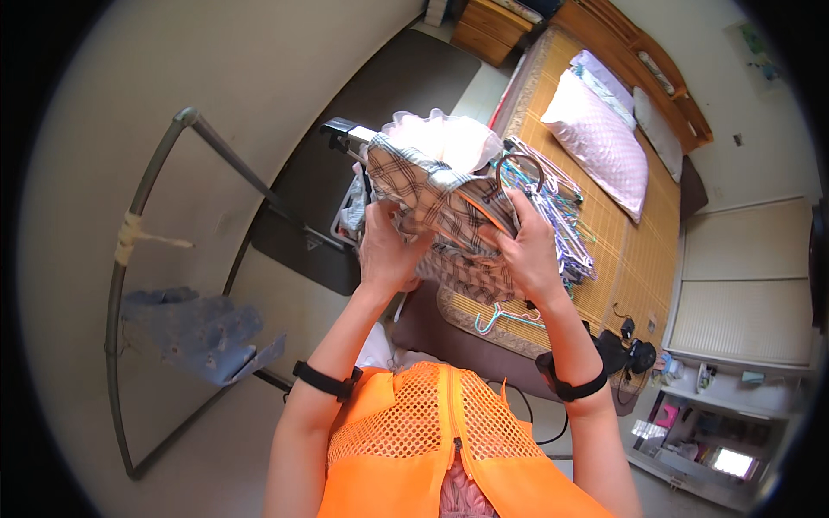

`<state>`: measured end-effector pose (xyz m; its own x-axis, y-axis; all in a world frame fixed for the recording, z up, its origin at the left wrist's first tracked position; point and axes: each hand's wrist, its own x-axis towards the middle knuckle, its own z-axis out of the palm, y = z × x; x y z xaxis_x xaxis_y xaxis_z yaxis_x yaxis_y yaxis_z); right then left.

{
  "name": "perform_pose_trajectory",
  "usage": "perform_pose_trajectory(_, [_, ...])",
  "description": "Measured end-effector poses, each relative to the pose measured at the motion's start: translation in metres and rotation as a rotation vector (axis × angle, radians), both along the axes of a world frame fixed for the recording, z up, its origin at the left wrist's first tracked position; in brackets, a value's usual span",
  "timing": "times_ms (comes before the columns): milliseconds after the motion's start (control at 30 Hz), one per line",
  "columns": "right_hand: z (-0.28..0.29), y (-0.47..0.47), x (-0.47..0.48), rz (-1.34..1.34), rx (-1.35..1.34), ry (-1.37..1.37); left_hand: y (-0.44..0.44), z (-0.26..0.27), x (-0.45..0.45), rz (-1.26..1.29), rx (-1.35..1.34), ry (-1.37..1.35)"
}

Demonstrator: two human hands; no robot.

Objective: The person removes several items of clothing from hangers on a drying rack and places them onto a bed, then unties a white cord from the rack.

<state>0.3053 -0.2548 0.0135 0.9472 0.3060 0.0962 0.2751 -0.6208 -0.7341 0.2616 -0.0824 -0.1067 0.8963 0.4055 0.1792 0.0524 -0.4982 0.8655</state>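
Both hands are raised in front of me around a beige and dark plaid garment [405, 171]. My left hand [392, 252] grips its cloth on the left side. Against the garment's right edge, my right hand [531, 243] holds the neckline together with a hanger, whose dark hook [520, 158] curls up above the fingers. An orange strip shows along the cloth by my right fingers. Behind the plaid fabric rises a bright, pale pink ruffled piece [447, 139]; whether it belongs to the same garment I cannot tell.
A bed with a bamboo mat [625, 259] carries a pile of coloured hangers [563, 226], a loose hanger [502, 317] and a checked pillow [599, 142]. At left stands a grey metal rack [149, 168] with a blue garment [201, 330]. Black cables and devices [625, 353] lie at the bed's corner.
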Motion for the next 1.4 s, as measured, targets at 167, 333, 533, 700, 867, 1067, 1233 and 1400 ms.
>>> perform_pose_trajectory(167, [0.000, -0.030, -0.005, -0.158, -0.045, -0.019, 0.023, -0.014, 0.045, 0.011, -0.087, -0.218])
perform_pose_trajectory(333, [-0.002, -0.063, -0.024, -0.108, -0.454, -0.102, 0.036, -0.004, 0.082, -0.211, -0.631, 0.013])
perform_pose_trajectory(533, [-0.003, -0.107, -0.041, -0.135, -0.442, -0.192, 0.017, 0.026, 0.068, -0.780, -0.012, -0.112])
perform_pose_trajectory(700, [0.000, -0.148, -0.049, -0.056, -0.399, -0.196, 0.026, -0.009, 0.066, -0.978, 0.003, 0.210])
perform_pose_trajectory(867, [-0.045, -0.201, -0.052, -0.314, 0.448, 0.304, -0.010, -0.022, 0.059, -0.928, -0.462, 0.453])
perform_pose_trajectory(1067, [-0.070, -0.227, -0.044, -0.549, 0.959, 0.176, -0.059, 0.010, 0.034, -1.114, -0.438, 0.759])
perform_pose_trajectory(1233, [-0.095, -0.277, -0.033, -0.681, 1.284, 0.234, -0.073, 0.080, 0.041, -1.127, 0.165, 0.706])
perform_pose_trajectory(1400, [-0.101, -0.306, -0.010, -0.929, 1.193, 0.132, -0.033, 0.062, 0.102, -0.725, -0.393, 0.436])
